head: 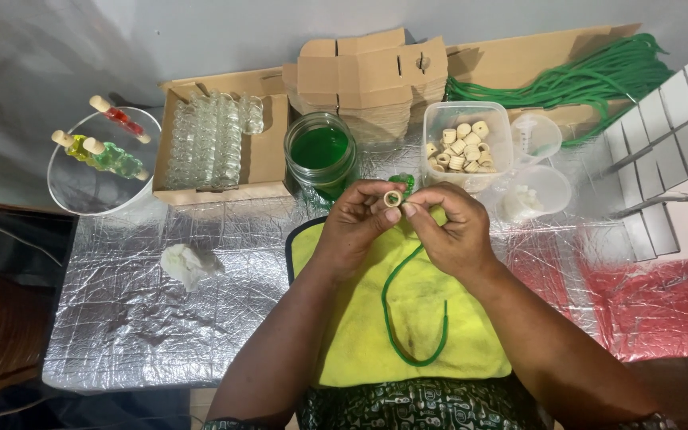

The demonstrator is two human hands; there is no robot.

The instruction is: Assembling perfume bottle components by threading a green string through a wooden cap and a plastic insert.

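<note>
Centre frame, above the yellow cloth [360,334]: left hand [352,227] and right hand [451,231] pinch a small cork [392,198] between fingertips, bore facing the camera, axis pointing up at the lens. Green cord [408,318] loops below, free ends toward the hands. Best keep the cork steady and the cord end in line with the bore.

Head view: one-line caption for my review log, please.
Both hands, left hand and right hand, pinch a small cork ring threaded on green cord above a yellow cloth.

A jar [321,153] stands between the box of bottles [215,143] and the tub of corks [465,145].
</note>
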